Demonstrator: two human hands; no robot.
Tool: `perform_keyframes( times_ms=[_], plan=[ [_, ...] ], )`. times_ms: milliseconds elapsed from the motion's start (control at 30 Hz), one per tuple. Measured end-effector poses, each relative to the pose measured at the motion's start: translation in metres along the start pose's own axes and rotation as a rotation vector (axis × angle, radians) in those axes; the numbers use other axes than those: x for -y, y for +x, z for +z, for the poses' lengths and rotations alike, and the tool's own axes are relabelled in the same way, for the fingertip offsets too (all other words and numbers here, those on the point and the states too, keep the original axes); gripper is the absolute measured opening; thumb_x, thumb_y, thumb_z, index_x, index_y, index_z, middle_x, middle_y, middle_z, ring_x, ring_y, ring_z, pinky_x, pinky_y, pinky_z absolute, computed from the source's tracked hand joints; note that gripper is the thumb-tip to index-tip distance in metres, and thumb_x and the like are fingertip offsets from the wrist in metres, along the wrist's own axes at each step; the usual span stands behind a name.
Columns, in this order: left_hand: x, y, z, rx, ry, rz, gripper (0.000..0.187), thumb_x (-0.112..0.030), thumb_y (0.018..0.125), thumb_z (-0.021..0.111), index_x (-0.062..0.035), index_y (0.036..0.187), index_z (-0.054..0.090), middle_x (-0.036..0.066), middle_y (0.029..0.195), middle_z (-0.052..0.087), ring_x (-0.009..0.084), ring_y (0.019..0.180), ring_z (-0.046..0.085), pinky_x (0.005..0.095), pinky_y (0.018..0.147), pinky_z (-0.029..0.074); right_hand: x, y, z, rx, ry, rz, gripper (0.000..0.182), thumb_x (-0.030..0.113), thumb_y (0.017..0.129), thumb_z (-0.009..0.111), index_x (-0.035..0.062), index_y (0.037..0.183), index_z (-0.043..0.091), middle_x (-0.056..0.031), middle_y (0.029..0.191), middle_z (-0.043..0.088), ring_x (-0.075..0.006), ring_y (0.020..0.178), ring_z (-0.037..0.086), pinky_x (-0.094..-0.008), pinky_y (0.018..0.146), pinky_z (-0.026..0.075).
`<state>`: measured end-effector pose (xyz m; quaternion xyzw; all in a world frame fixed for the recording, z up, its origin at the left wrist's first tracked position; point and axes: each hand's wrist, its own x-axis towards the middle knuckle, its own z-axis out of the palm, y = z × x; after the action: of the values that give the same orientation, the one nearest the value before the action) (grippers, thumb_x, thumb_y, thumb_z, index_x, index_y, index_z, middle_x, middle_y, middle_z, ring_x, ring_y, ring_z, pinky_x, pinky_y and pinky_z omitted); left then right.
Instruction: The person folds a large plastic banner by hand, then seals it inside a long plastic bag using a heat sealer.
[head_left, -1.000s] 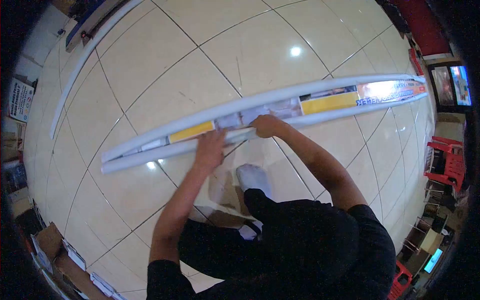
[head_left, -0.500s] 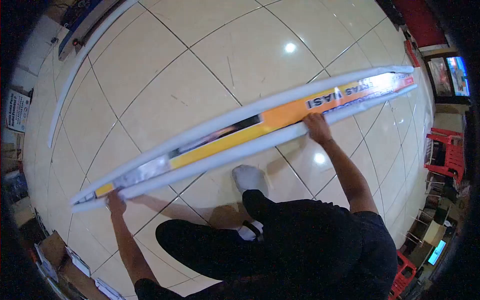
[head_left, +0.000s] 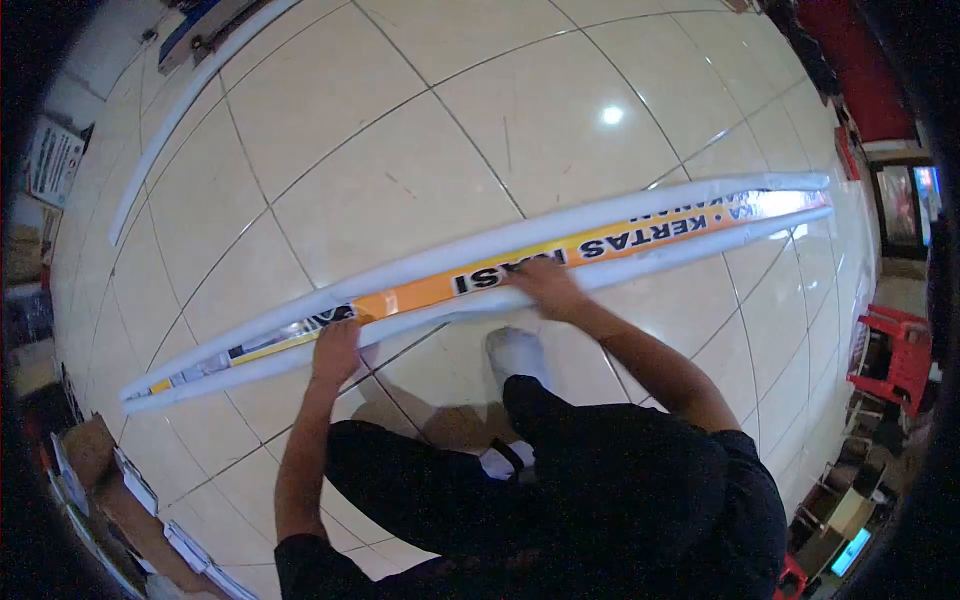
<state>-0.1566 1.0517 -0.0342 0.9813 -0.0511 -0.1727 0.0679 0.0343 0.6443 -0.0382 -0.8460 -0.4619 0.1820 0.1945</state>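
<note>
A long banner (head_left: 640, 240) lies across the tiled floor in front of me, slanting up to the right. Both long sides are rolled inward into white rolls, a far roll (head_left: 450, 254) and a near roll (head_left: 690, 246). Between them shows an orange and yellow printed strip with upside-down lettering. My left hand (head_left: 338, 352) is closed over the near roll, left of the middle. Farther right, my right hand (head_left: 547, 288) grips the same roll, its fingers reaching onto the print and covering some letters. My socked foot (head_left: 514, 356) stands just below the near roll.
Tiled floor (head_left: 440, 150) surrounds the banner. A long white strip (head_left: 183, 103) lies at upper left. A red plastic chair (head_left: 892, 355) stands at right, with a lit screen (head_left: 852, 550) lower down. Cardboard (head_left: 88, 460) and white flat items sit at lower left.
My left hand has moved right along the banner, and my right hand has shifted left, so they are closer together. The printed strip between the rolls now looks narrower near my hands.
</note>
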Motion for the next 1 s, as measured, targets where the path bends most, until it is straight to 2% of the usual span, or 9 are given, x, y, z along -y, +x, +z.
perform_keyframes(
  times_ms=[233, 433, 500, 600, 733, 800, 900, 967, 1000],
  plan=[
    [0.114, -0.121, -0.002, -0.129, 0.124, -0.225, 0.037, -0.011, 0.073, 0.059, -0.0042, 0.109, 0.054, 0.017, 0.105, 0.054, 0.0351, 0.101, 0.051, 0.0473, 0.09, 0.039, -0.141, -0.169, -0.056, -0.063, -0.347, 0.319, 0.029, 0.004, 0.079, 0.052, -0.0005, 0.108, 0.056, -0.0209, 0.104, 0.057, -0.0385, 0.103, 0.052, -0.0479, 0.092, 0.04],
    [0.124, -0.101, 0.033, -0.256, 0.021, -0.18, 0.044, -0.013, 0.068, 0.068, -0.0036, 0.108, 0.053, 0.019, 0.106, 0.053, 0.0382, 0.105, 0.049, 0.0493, 0.089, 0.039, -0.177, -0.181, -0.068, 0.027, -0.526, 0.637, 0.037, 0.004, 0.073, 0.056, 0.013, 0.108, 0.06, -0.0116, 0.111, 0.06, -0.0297, 0.105, 0.055, -0.0531, 0.094, 0.036],
    [0.106, -0.085, -0.007, 0.038, -0.141, -0.196, 0.039, -0.008, 0.067, 0.063, -0.0048, 0.105, 0.053, 0.017, 0.099, 0.056, 0.037, 0.1, 0.053, 0.05, 0.087, 0.04, -0.24, -0.209, -0.051, 0.029, -0.465, 0.498, 0.036, 0.005, 0.069, 0.057, 0.0131, 0.104, 0.062, -0.0107, 0.105, 0.063, -0.03, 0.103, 0.057, -0.0491, 0.09, 0.04],
    [0.112, -0.088, -0.026, -0.106, 0.044, -0.433, 0.033, -0.008, 0.067, 0.065, -0.0056, 0.097, 0.054, 0.016, 0.099, 0.056, 0.0354, 0.099, 0.053, 0.0487, 0.087, 0.041, -0.197, -0.153, -0.06, 0.423, -0.337, 0.374, 0.034, 0.008, 0.069, 0.056, 0.0078, 0.102, 0.064, -0.0145, 0.097, 0.066, -0.0329, 0.095, 0.061, -0.0457, 0.084, 0.046],
    [0.073, -0.07, -0.026, -0.244, -0.173, -0.158, 0.045, -0.006, 0.07, 0.064, -0.0077, 0.113, 0.053, 0.016, 0.105, 0.056, 0.0345, 0.105, 0.051, 0.0468, 0.09, 0.041, -0.042, -0.027, -0.049, 0.885, -0.01, 0.431, 0.044, 0.015, 0.078, 0.051, 0.0058, 0.121, 0.059, -0.02, 0.115, 0.062, -0.0354, 0.107, 0.058, -0.0422, 0.097, 0.043],
    [0.018, -0.055, -0.012, -0.121, -0.099, 0.003, 0.053, -0.007, 0.071, 0.065, -0.0092, 0.121, 0.05, 0.014, 0.113, 0.053, 0.032, 0.111, 0.049, 0.0452, 0.094, 0.039, 0.037, 0.023, -0.037, 0.489, 0.361, 0.097, 0.04, 0.021, 0.083, 0.053, 0.0069, 0.12, 0.06, -0.0186, 0.128, 0.055, -0.0339, 0.122, 0.047, -0.0415, 0.108, 0.031],
    [0.021, -0.047, -0.028, -0.015, -0.054, 0.113, 0.054, -0.011, 0.071, 0.067, -0.0086, 0.122, 0.05, 0.012, 0.117, 0.051, 0.0295, 0.112, 0.047, 0.0431, 0.097, 0.038, 0.064, 0.066, 0.004, 0.273, -0.064, -0.376, 0.04, 0.032, 0.089, 0.054, 0.0187, 0.127, 0.054, -0.011, 0.143, 0.039, -0.03, 0.13, 0.037, -0.0502, 0.11, 0.026],
    [0.022, -0.041, -0.028, 0.009, -0.008, 0.122, 0.054, -0.012, 0.07, 0.067, -0.0082, 0.122, 0.05, 0.012, 0.119, 0.05, 0.0288, 0.112, 0.047, 0.0429, 0.097, 0.038, 0.044, 0.11, -0.004, 0.302, -0.354, -0.322, 0.04, 0.036, 0.089, 0.054, 0.0232, 0.127, 0.053, -0.0074, 0.148, 0.03, -0.0315, 0.134, 0.031, -0.058, 0.109, 0.022],
    [0.023, -0.039, -0.03, 0.044, 0.038, 0.135, 0.054, -0.013, 0.07, 0.067, -0.0077, 0.121, 0.05, 0.011, 0.12, 0.049, 0.0282, 0.113, 0.047, 0.0427, 0.096, 0.038, 0.018, 0.122, -0.004, 0.007, -0.462, -0.241, 0.044, 0.037, 0.09, 0.052, 0.0253, 0.132, 0.049, -0.0069, 0.15, 0.029, -0.0339, 0.136, 0.028, -0.0604, 0.109, 0.018]
  ],
)
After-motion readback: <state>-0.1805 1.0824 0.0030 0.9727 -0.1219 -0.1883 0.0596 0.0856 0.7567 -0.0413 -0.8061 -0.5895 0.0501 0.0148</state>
